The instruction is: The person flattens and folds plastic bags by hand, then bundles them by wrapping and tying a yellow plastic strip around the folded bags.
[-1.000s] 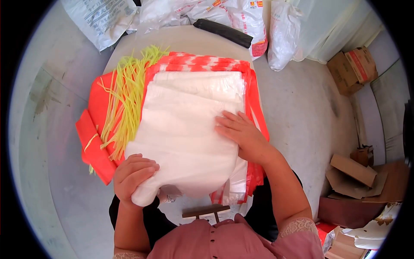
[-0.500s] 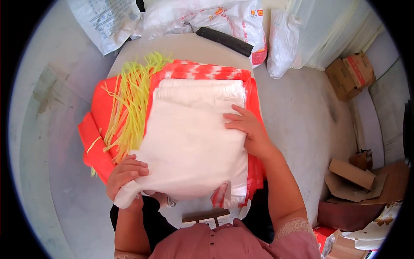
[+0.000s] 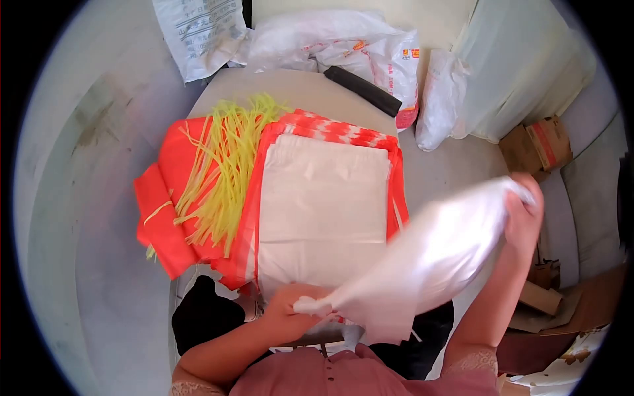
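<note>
A thin white plastic bag [image 3: 422,257] is stretched between my hands, lifted over the lower right of the table and slightly blurred. My left hand [image 3: 294,310] pinches its bunched lower-left corner near my lap. Out to the right, my right hand [image 3: 525,214] is closed around its far upper end. Beneath and to the left lies a flat stack of white plastic bags [image 3: 323,195], resting on red-and-white plastic bags [image 3: 350,132]. Yellow strips [image 3: 224,158] are heaped left of the stack. A folded red bundle [image 3: 165,221], tied with a yellow strip, sits at the left edge.
On the back of the table [image 3: 264,86] lies a black roll [image 3: 363,91]. White printed sacks [image 3: 330,39] stand behind it, with another white bag [image 3: 441,99] to their right. Cardboard boxes [image 3: 538,145] sit on the floor at right; more cardboard [image 3: 541,297] lies nearer.
The white bag has come off the stack and swung right. My right hand moved far right, gripping its end; my left hand moved right with its corner. The view shifted slightly.
</note>
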Demonstrator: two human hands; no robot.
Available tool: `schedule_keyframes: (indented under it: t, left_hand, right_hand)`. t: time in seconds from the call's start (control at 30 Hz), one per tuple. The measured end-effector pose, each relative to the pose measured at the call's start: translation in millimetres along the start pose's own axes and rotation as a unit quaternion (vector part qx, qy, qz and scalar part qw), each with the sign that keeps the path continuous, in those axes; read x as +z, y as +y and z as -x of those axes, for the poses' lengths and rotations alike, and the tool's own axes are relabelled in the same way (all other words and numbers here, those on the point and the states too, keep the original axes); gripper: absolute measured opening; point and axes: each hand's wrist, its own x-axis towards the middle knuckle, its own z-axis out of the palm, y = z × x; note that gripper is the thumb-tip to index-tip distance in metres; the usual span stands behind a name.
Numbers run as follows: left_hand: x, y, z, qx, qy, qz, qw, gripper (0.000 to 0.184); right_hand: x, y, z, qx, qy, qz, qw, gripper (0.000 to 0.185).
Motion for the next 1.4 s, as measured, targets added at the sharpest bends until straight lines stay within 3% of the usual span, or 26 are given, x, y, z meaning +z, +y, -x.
schedule_keyframes:
  t: [0.03,0.13,0.17,0.23,0.3,0.4,0.6,0.7,0.8,0.9,1.1,1.4]
  left_hand:
    - [1.9,-12.8,4.5,-0.060,0.028,0.013,0.998,0.025]
    - [4.9,-22.7,-2.0,-0.206,0.160,0.134,0.956,0.028]
    - [4.9,-25.2,-5.0,-0.247,0.211,0.188,0.927,0.029]
    - [-2.0,-36.1,-5.9,-0.281,0.214,0.172,0.920,0.033]
    - [-5.7,-42.9,-3.0,-0.305,0.210,0.166,0.914,0.033]
    - [-3.6,-37.0,1.5,-0.320,0.175,0.172,0.915,0.035]
    - [-4.1,-26.9,-5.6,-0.336,0.169,0.206,0.903,0.042]
    - [-4.5,-35.6,-7.1,-0.346,0.180,0.226,0.893,0.043]
    - [-2.9,-35.6,-8.0,-0.344,0.184,0.235,0.890,0.043]
    - [-3.3,-36.7,-6.9,-0.333,0.185,0.242,0.892,0.041]
    - [-2.3,-38.3,-4.2,-0.340,0.172,0.229,0.896,0.033]
    - [-6.6,-34.1,-5.7,-0.340,0.099,0.236,0.905,0.037]
  right_hand:
    - [20.7,-5.5,-19.3,0.054,-0.047,0.030,0.997,0.018]
    - [118.5,27.4,-64.2,0.012,-0.177,0.023,0.984,0.008]
    - [144.9,50.6,-76.5,-0.030,-0.232,0.081,0.969,0.012]
    - [200.3,99.0,-78.7,-0.126,-0.278,0.146,0.941,0.018]
    - [237.4,114.7,-79.7,-0.159,-0.324,0.252,0.898,0.023]
    - [264.1,110.5,-77.0,-0.143,-0.304,0.236,0.912,0.024]
    - [309.8,51.1,-90.1,-0.203,-0.320,0.338,0.862,0.027]
    - [331.4,53.3,-75.9,-0.362,-0.143,0.262,0.883,0.032]
    - [318.7,49.8,-34.5,-0.282,-0.182,0.211,0.918,0.038]
    - [294.9,73.1,4.3,-0.269,-0.281,0.209,0.897,0.053]
    - [290.3,90.0,30.9,-0.212,-0.388,0.284,0.851,0.057]
    - [282.0,76.1,19.3,-0.208,-0.374,0.281,0.859,0.054]
